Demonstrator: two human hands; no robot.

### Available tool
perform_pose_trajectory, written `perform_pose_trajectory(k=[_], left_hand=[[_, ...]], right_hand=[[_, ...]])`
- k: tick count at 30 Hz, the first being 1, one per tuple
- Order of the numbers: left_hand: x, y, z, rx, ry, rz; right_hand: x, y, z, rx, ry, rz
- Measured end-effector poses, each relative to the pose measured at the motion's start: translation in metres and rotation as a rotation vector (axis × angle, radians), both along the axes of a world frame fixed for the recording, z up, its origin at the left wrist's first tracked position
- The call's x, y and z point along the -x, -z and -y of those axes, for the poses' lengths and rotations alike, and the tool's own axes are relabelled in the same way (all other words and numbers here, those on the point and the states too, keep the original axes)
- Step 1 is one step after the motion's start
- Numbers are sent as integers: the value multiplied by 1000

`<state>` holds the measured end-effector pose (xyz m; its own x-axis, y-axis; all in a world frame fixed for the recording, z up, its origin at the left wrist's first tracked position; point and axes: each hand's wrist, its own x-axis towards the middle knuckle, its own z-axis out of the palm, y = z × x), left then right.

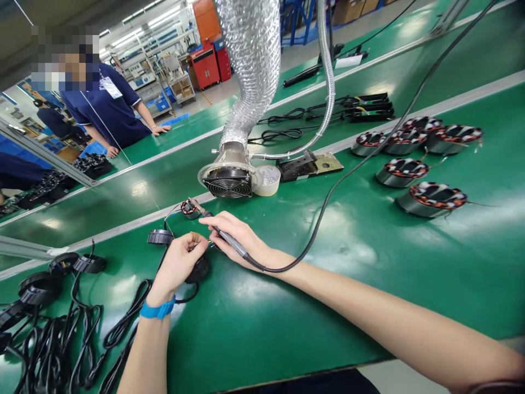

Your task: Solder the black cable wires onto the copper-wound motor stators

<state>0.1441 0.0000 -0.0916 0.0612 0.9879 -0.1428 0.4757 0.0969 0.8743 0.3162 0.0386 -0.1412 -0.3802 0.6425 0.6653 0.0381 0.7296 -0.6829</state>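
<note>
My right hand (241,241) is closed round a grey soldering iron (232,242), whose tip end points up and left. Close to that end is a small stator (190,208) with orange windings. My left hand (180,260) has thumb and forefinger pinched on thin coloured wires (210,241), which run toward my right fingers. A black round housing (199,270) lies partly hidden behind my left hand, and a black ring part (160,237) sits just beyond it. From the iron a black cord (318,230) passes over my right wrist and up to the right.
A fume-extraction hose (252,65) ends in a fan grille (228,186) beyond my hands, beside a tape roll (267,180) and an iron holder (301,166). Several stators (430,200) stand at right. Coiled black cables (49,345) fill the left. Across the bench stands a person (117,112).
</note>
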Motion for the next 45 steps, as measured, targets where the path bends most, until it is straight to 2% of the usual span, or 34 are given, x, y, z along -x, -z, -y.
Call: perform_pose_trajectory(k=[4,11,19,26,28,30,33,36,40,45], left_hand=[[-1,-2,0,36,22,23],[-1,0,-1,80,-36,74],[-2,-1,1,54,-17,121],[1,1,-1,123,-50,200],[-1,2,-1,113,-73,219],[-3,3,0,96,-107,229],[-6,5,1,71,-172,205],[-8,6,3,52,-231,168],[-9,6,5,37,-259,142],[-11,5,7,43,-280,133]], right_hand=[[1,4,0,-4,-2,-26],[-2,7,3,-58,-5,55],[-12,-9,12,-201,8,296],[-7,-2,10,-479,159,423],[-5,2,10,-571,164,444],[-5,4,9,-601,148,449],[-6,8,9,-482,138,367],[-9,7,11,-276,138,137],[-13,-5,17,-66,178,-89],[-20,-18,25,130,294,-178]])
